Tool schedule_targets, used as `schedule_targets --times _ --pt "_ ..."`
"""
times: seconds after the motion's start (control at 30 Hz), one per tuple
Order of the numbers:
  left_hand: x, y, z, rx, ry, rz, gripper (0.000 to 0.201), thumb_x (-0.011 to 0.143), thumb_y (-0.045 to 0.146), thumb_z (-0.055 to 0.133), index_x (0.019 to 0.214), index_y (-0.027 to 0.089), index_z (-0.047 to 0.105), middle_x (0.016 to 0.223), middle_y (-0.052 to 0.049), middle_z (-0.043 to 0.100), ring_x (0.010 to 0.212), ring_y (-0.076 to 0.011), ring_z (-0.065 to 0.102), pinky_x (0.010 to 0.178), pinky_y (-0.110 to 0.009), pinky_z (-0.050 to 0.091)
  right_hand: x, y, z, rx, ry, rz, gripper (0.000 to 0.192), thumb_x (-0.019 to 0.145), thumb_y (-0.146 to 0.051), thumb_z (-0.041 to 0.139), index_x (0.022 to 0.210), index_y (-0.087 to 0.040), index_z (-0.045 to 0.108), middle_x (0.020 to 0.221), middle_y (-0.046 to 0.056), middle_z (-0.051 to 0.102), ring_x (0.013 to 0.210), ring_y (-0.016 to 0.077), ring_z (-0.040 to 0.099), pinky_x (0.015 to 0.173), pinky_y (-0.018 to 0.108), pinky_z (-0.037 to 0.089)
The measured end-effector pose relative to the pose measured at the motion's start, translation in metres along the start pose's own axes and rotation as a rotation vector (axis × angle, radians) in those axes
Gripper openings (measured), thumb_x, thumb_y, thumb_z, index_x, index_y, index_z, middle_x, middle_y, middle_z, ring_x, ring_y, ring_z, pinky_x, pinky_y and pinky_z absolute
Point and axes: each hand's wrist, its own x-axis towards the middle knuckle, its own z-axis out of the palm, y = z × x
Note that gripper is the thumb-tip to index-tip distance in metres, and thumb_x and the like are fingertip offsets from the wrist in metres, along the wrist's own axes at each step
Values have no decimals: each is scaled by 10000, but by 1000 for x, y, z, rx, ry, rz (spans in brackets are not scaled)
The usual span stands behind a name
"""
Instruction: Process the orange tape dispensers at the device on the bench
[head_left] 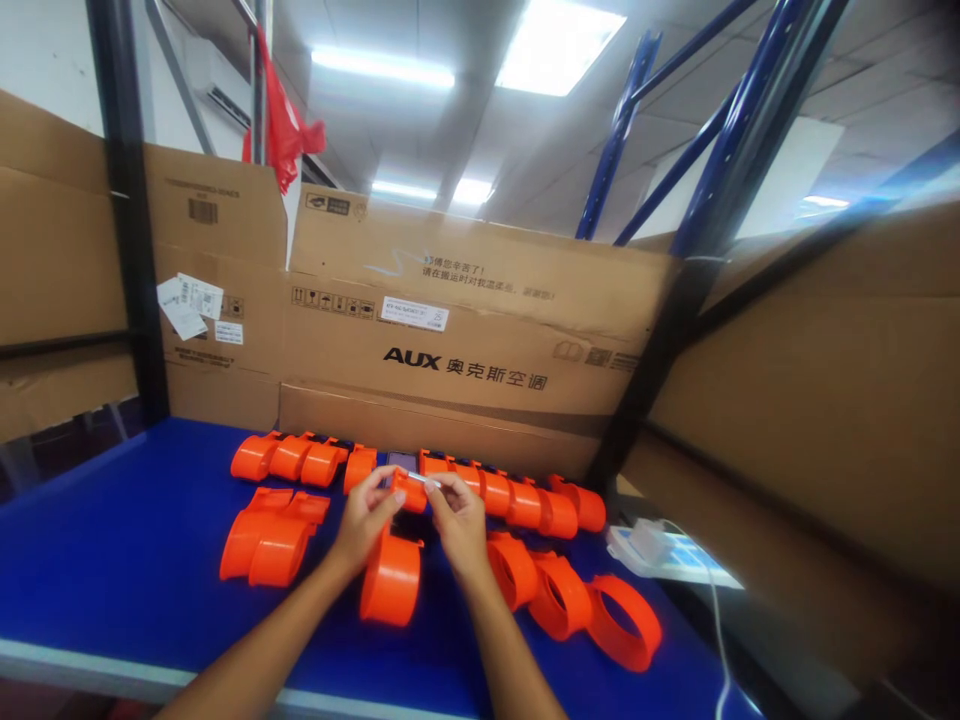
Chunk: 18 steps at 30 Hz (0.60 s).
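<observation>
My left hand is closed, thumb and fingers pinching an orange plastic tape dispenser above the blue table. My right hand meets it from the other side, its fingertips closed on a thin whitish strip at the dispenser's upper edge. Whether the strip is joined to the dispenser cannot be made out. Just below and between my hands stands another orange tape dispenser. Two more dispensers lie together left of my left arm. Several ring-shaped ones lie right of my right forearm.
Along the back of the blue table runs a row of orange dispensers, with a dark flat phone-like object among them. Cardboard walls the back and sides. A white power strip with a cable lies at right, near a rack post.
</observation>
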Motion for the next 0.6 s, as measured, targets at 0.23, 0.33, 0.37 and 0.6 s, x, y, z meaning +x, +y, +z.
schedule_targets --times 0.23,0.33,0.37,0.6 --pt "0 11 -3 -34 21 37 526 726 384 727 1170 135 593 505 63 498 428 -76 385 442 -195 290 0 -1 0 58 0 56 345 769 -506 708 892 -187 660 587 -38 544 430 87 421 388 202 333" --pt "2 10 -7 -52 30 38 541 704 369 746 1174 144 603 540 44 547 432 -79 418 441 -194 306 -2 -1 0 92 8 68 327 789 -490 702 906 -191 639 593 -59 516 384 62 361 360 195 301" --pt "4 8 -9 -58 34 37 549 701 369 749 1181 147 602 539 42 552 427 -80 417 434 -194 302 -2 -1 0 100 14 66 321 798 -487 696 912 -194 632 604 -62 513 375 57 351 353 194 296" --pt "16 -6 -26 -199 102 -38 521 687 425 731 1122 157 625 411 95 421 331 -71 323 385 -206 240 -3 2 -2 37 70 -49 274 876 -467 612 951 -203 602 731 -33 542 438 74 449 401 207 382"
